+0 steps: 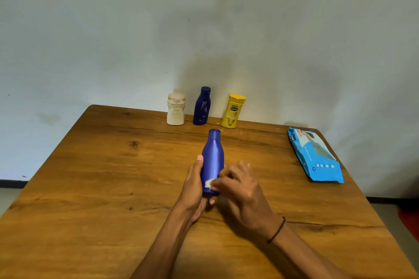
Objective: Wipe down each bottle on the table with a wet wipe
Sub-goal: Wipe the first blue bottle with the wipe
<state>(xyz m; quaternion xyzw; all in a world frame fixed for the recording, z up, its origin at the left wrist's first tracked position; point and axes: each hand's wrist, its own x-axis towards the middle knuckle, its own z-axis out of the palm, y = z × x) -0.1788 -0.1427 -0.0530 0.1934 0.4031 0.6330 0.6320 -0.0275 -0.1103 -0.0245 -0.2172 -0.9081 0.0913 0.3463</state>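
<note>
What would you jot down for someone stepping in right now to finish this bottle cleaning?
Left hand: its grip holds the blue bottle above the table, cap pointing away.
Right hand: pinches a white wet wipe against the bottle's lower body.
Standing by the wall: cream bottle, dark blue bottle, yellow bottle.
Wipe pack lies on the right of the table.
Done: wiping of the held bottle is under way.
Left: finish it; whether the other three are wiped cannot be told.

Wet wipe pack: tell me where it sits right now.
The wet wipe pack lies flat near the table's right edge, right of the hands and well apart from the bottles.
</note>
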